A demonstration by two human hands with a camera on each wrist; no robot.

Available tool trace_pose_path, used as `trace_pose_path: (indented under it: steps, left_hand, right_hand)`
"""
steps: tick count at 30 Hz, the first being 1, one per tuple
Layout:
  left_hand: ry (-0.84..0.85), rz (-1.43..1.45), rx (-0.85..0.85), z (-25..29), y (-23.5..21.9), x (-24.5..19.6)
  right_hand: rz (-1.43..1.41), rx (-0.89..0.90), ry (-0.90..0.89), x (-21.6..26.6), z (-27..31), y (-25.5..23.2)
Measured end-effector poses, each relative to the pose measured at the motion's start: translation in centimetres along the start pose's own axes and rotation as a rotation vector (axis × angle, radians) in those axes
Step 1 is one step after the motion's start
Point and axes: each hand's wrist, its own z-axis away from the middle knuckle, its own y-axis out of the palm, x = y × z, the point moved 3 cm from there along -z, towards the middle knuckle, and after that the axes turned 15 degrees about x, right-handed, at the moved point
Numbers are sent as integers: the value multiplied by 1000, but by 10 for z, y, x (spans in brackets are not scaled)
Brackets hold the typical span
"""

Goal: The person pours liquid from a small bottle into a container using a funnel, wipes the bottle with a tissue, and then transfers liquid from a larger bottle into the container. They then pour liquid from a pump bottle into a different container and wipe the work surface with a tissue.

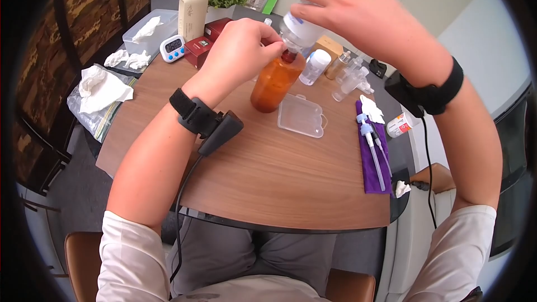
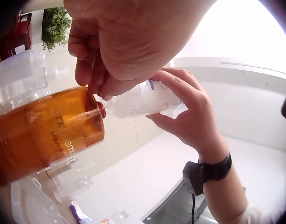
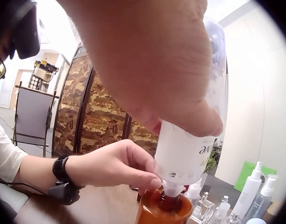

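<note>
An amber bottle (image 1: 275,83) stands upright on the table. My right hand (image 1: 352,5) grips a clear, white-labelled bottle (image 3: 182,151), which is upside down with its mouth at the neck of the amber bottle (image 3: 164,210). The fingers of my left hand (image 1: 240,50) pinch at the place where the two necks meet; in the right wrist view my left hand (image 3: 117,165) has thumb and forefinger beside the clear bottle's neck. The left wrist view shows my right hand (image 2: 194,109) curled round the clear bottle (image 2: 143,100). Whether liquid is flowing, I cannot tell.
A clear plastic case (image 1: 301,116) lies right of the amber bottle. On a purple cloth (image 1: 375,156) rest pump heads with tubes. Small bottles stand behind, near a white-capped jar (image 1: 315,67). Red boxes (image 1: 197,51), a timer (image 1: 173,48) and a pump bottle (image 1: 193,8) are at the back left.
</note>
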Motion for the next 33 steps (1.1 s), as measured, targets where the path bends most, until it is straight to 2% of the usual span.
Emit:
trace_pose_path:
  steps: [3, 6, 11, 14, 17, 22, 24, 27, 29, 33]
  left_hand:
    - [9, 21, 7, 3, -2, 2]
    - [10, 13, -2, 0, 2, 2]
    - [-13, 18, 21, 2, -1, 2]
    - [30, 31, 17, 0, 2, 1]
    - [-31, 21, 6, -1, 3, 6]
    - [-24, 40, 12, 4, -1, 0]
    - [-30, 41, 12, 1, -1, -2]
    - [-39, 73, 12, 0, 3, 5]
    - [16, 51, 1, 1, 1, 5]
    - [5, 51, -6, 1, 0, 0]
  right_hand:
    - [-38, -75, -52, -3, 7, -2]
    - [-44, 1, 5, -1, 3, -3]
    - [-34, -30, -25, 0, 11, -4]
    - [-1, -12, -4, 4, 7, -7]
    - [23, 20, 14, 3, 7, -5]
    - [-6, 29, 3, 1, 10, -5]
    - [33, -27, 4, 2, 6, -2]
    - [31, 5, 22, 3, 7, -1]
    - [56, 9, 19, 5, 11, -4]
    - [129, 6, 45, 9, 6, -3]
